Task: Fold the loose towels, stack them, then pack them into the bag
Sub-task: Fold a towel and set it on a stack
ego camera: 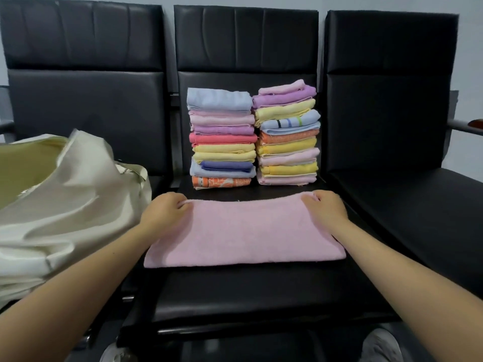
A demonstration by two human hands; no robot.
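A pink towel (245,231) lies folded flat across the middle black seat (235,304). My left hand (164,210) pinches its far left corner and my right hand (324,207) pinches its far right corner. Behind the towel stand two stacks of folded towels: a left stack (222,138) topped by a light blue one, and a right stack (286,134) topped by a pink one. A cream fabric bag (65,205) sits open on the left seat.
Three black padded chairs stand in a row against a pale wall. The right seat (407,205) holds nothing. A metal armrest (465,125) sticks out at the far right. A light-coloured shoe (381,346) shows below the seat front.
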